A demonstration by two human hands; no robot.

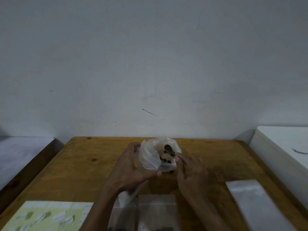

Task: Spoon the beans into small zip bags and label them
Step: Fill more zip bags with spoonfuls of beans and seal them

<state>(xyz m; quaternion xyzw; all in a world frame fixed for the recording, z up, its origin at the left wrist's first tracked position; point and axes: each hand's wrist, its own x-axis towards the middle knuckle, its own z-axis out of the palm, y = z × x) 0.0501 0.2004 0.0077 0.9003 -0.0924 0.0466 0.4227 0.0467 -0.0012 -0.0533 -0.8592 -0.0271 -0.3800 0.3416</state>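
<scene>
Over the desk [80, 164], left hand [133, 165] grips bean bag [156, 155] open, right hand [190, 170] holds spoon [169, 150] inside; tilt or slack rim likely spills beans [165, 160].

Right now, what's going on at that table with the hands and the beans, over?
Left hand grips plastic bag open. Right hand holds spoon inside it, among beans. Filled zip bags lie nearer; nothing blocking.
</scene>
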